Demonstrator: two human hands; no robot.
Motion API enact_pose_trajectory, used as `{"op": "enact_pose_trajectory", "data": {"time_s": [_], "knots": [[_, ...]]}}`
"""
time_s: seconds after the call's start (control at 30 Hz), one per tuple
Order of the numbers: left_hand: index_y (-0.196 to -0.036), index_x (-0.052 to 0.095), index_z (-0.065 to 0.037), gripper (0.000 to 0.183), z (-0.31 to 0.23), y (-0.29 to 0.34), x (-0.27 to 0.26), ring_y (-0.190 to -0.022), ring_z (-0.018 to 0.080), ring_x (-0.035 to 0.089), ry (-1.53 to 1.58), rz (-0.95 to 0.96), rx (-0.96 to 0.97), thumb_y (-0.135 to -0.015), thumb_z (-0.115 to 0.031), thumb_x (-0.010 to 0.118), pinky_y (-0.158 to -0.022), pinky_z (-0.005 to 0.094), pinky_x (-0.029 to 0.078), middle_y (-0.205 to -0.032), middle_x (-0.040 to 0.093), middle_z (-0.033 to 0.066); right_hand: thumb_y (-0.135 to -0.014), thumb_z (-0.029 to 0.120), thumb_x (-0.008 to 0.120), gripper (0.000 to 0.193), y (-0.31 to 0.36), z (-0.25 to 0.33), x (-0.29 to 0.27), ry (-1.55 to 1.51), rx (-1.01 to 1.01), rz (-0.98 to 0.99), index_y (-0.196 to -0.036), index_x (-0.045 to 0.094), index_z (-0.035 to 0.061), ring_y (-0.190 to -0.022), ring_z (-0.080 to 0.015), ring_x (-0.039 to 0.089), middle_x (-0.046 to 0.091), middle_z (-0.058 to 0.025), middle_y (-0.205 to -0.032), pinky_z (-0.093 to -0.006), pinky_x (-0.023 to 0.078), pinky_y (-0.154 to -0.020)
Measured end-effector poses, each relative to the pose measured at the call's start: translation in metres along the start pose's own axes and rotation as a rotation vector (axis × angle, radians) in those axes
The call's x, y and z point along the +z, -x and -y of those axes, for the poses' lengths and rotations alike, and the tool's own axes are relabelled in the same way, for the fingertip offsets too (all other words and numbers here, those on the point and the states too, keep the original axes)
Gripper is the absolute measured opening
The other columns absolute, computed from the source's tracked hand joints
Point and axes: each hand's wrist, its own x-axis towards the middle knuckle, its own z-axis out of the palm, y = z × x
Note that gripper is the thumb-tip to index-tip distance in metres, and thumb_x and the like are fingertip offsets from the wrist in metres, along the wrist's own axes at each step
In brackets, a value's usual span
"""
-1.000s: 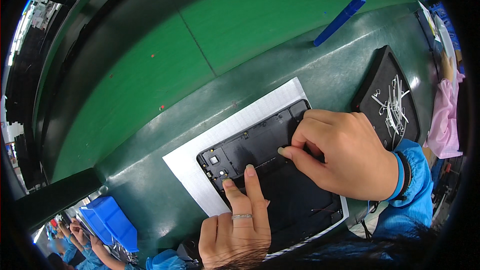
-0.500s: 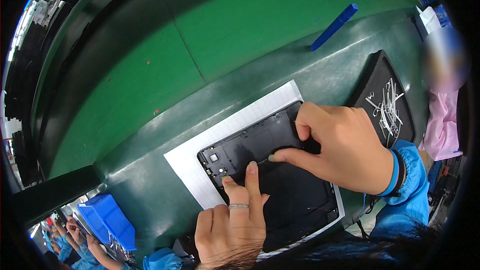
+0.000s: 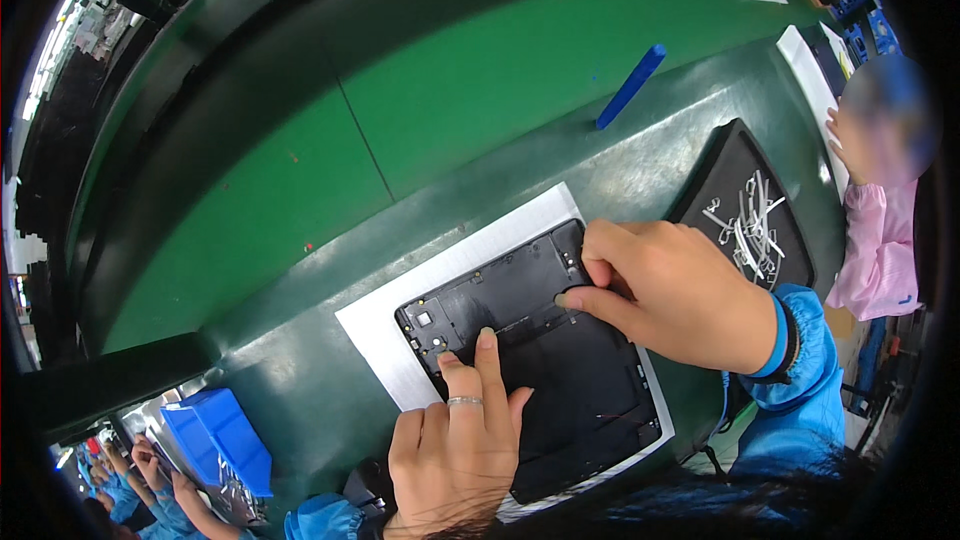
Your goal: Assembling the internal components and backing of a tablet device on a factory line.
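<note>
A slim black plastic housing point(image 3: 500, 285), with a square window and small gold-coloured spots at its left end, lies in front of me. Below it, against its near edge, is a wider black shell point(image 3: 580, 385). My right hand point(image 3: 685, 290) grips the slim housing's right end, thumb on the near side and curled fingers on the far side. With index and middle fingers stretched out, my left hand point(image 3: 455, 460) presses on the near edge close to the windowed end; its other fingers are bent. Under both black parts is a white sheet point(image 3: 375, 325).
A black tray point(image 3: 705, 185) of thin white strips stands to the right. Beyond the sheet lies a blue stick-like object point(image 3: 630, 87) on the green bench point(image 3: 270, 160). Blue bins point(image 3: 220, 435) sit at lower left. A person in a pink sleeve point(image 3: 880, 250) is at right.
My right thumb has moved right along the near edge, and more of the slim housing's right end shows. My left fingers stay on the housing. The whole view has shifted slightly.
</note>
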Motion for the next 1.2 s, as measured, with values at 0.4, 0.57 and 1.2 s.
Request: {"op": "enact_pose_trajectory", "data": {"time_s": [0.4,0.57,1.2], "knots": [[-0.140,0.060,0.001,0.046,0.031,-0.001,-0.059,-0.084,0.0253,0.071,0.325,-0.082,0.034,-0.103,-0.027,0.065,-0.074,0.0343,0.058,-0.114,0.066,0.0175,-0.110,0.031,0.058,0.030,0.107,0.064,-0.045,-1.018,-0.838,-0.634,-0.103,0.063,0.0029,-0.074,-0.0250,0.066,0.063,-0.0150,-0.094,-0.0370,0.055,-0.063],[-0.131,0.063,0.003,0.044,0.028,0.030,-0.121,-0.089,0.0256,0.070,1.661,-0.158,0.024,-0.103,-0.031,0.066,-0.079,0.0361,0.056,-0.116,0.067,0.0188,-0.111,0.039,0.052,0.032,0.156,0.110,-0.054,-0.998,-0.849,-0.807,-0.107,0.061,0.0085,-0.081,-0.0315,0.066,0.061,-0.0111,-0.099,-0.0467,0.056,-0.077],[-0.118,0.063,0.003,0.049,0.046,0.060,-0.156,-0.087,0.0299,0.066,1.388,0.072,0.376,-0.109,-0.044,0.050,-0.080,0.0391,0.052,-0.103,0.065,0.0183,-0.111,0.049,0.050,0.057,0.195,0.142,-0.035,-0.987,-1.059,-0.714,-0.120,0.067,-0.0047,-0.102,-0.0392,0.070,0.068,-0.0254,-0.116,-0.0416,0.057,-0.089]]}}
